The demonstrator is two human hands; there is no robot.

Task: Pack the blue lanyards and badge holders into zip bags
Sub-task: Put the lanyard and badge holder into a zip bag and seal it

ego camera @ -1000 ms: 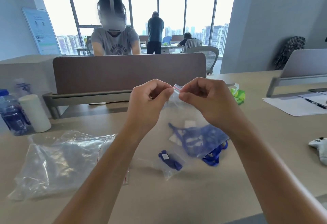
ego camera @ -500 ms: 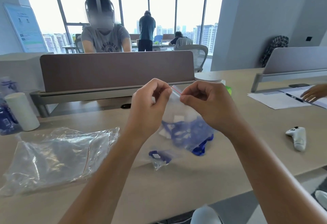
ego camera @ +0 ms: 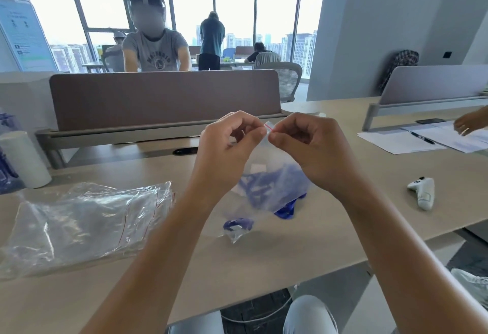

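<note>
A clear zip bag [ego camera: 266, 175] with a red-lined top hangs above the table, and blue lanyards [ego camera: 272, 185] show through its lower half. My left hand [ego camera: 227, 148] and my right hand [ego camera: 309, 148] both pinch the bag's top strip, fingertips almost touching. More blue lanyard [ego camera: 286, 211] lies on the table behind the bag's lower edge. A small crumpled clear wrapper with a blue item [ego camera: 236, 226] lies on the table below the bag.
A pile of clear zip bags [ego camera: 87, 220] lies at the left. A white roll [ego camera: 25, 159] and blue bottles stand far left. A white game controller [ego camera: 422, 192], papers [ego camera: 401, 141] and another person's hand are at the right. A divider panel [ego camera: 163, 98] runs behind.
My hands have drawn closer together along the bag's top strip. The view has shifted, so the table's things sit further right in the frame.
</note>
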